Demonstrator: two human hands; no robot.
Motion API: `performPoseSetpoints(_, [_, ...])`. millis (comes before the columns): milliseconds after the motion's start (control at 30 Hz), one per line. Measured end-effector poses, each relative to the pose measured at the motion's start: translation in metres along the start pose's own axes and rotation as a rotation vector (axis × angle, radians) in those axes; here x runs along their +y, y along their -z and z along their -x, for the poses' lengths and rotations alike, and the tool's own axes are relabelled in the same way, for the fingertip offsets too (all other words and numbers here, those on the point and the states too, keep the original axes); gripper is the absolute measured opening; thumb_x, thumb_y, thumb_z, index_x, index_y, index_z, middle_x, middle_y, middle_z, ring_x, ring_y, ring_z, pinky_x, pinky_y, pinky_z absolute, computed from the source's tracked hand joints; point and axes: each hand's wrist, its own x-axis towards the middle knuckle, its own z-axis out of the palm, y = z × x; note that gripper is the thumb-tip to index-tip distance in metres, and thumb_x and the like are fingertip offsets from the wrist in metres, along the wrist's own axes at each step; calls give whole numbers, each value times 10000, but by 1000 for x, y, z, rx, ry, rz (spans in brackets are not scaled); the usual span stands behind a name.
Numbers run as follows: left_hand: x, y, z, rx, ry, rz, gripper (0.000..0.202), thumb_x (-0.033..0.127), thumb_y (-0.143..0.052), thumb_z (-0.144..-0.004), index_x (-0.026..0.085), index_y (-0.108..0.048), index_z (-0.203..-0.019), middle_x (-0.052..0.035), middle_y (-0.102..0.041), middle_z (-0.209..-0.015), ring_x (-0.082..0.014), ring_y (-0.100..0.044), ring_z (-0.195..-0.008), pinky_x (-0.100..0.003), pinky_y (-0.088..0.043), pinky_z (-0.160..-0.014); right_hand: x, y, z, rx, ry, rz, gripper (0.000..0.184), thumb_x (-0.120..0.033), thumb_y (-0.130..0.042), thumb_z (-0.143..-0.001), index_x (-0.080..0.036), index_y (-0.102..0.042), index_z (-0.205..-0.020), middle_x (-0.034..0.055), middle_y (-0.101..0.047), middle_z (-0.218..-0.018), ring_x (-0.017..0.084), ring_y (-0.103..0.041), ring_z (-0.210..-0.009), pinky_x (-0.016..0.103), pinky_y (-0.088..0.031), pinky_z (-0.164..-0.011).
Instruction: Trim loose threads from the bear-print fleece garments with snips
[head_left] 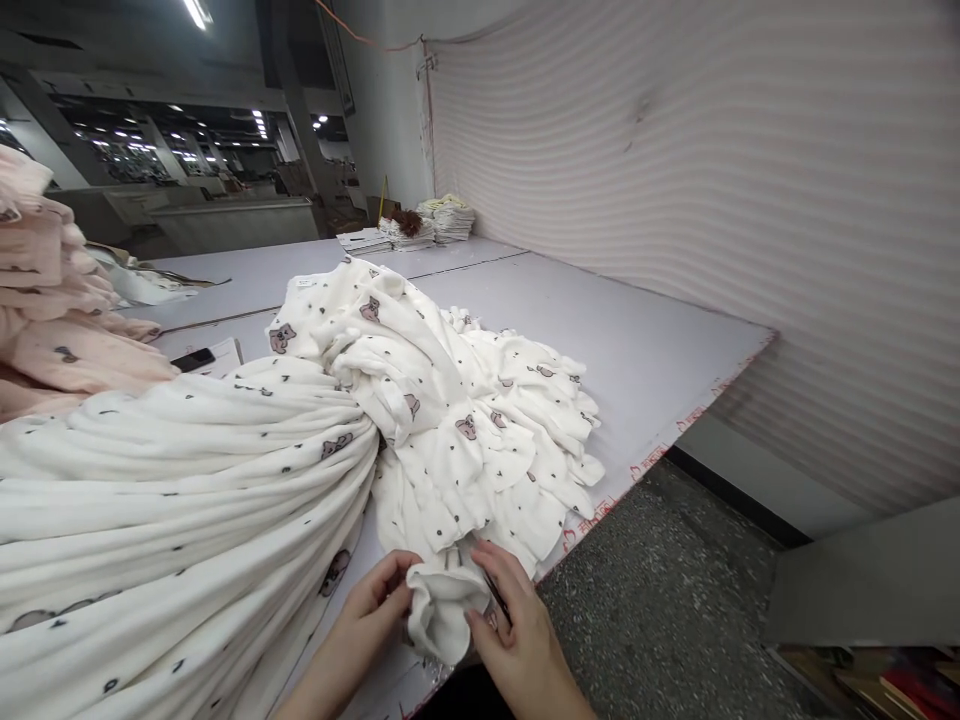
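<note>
My left hand (379,598) pinches the left edge of a gathered white fabric piece (442,605), which forms a loose ruffled opening. At its right edge, my right hand (511,622) has fingers closed on the same piece. A slim dark tool (496,597) is tucked in the right hand; its kind is not clear. Just beyond both hands lies a spread heap of white printed garment pieces (487,440) with small bear motifs. To the left, a large gathered white printed cloth (187,510) hangs in long folds.
Pink printed cloth (60,300) is piled at far left. A phone (193,360) lies behind the white cloth. Folded stacks (446,220) stand at the back of the pale table (637,330). Its right edge drops to a speckled floor (660,580). A striped sheet (675,150) hangs behind.
</note>
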Motion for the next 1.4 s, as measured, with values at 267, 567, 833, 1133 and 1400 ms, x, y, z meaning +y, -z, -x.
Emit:
performPoseSetpoints(267, [13, 3, -10, -60, -33, -40, 213, 392, -518, -884, 187, -553, -932, 31, -522, -775, -130, -463, -724, -225, -379, -665, -22, -15, 4, 79, 123, -116, 140, -221, -558, -795, -236, -652, -897, 50, -655, -877, 151, -606, -600, 231, -518, -564])
performPoseSetpoints(567, [-1, -13, 11, 61, -384, -271, 392, 355, -699, -736, 231, -523, -1063, -79, -561, -1201, -269, -530, -1114, -343, -447, -925, -18, -50, -13, 151, -206, -466, 434, -469, -649, -774, -204, -598, -1115, 48, -726, -871, 231, -688, -852, 293, -532, -799])
performPoseSetpoints(833, [-10, -9, 8, 218, -411, -249, 192, 319, -614, -823, 226, -685, -975, -76, -586, -985, -208, -615, -882, -258, -527, -661, -29, -29, -19, 113, 89, -315, 120, -278, -561, -873, -248, -574, -989, 32, -689, -974, 164, -669, -892, 213, -512, -783])
performPoseSetpoints(1133, [8, -9, 11, 195, -16, 259, 278, 420, -728, -718, 187, -725, -869, -35, -712, -823, -208, -622, -868, -276, -479, -792, -32, -21, -35, -133, 124, -54, 317, -184, -634, -791, -252, -601, -1099, 58, -640, -1219, 218, -584, -1145, 294, -471, -952])
performPoseSetpoints(1400, [0, -9, 8, 141, -139, 137, 329, 426, -666, -784, 210, -638, -1029, -23, -645, -875, -175, -580, -837, -259, -453, -759, -26, -30, -29, -107, 239, 129, 192, -264, -425, -906, -220, -570, -1023, 35, -681, -818, 180, -648, -722, 238, -482, -630])
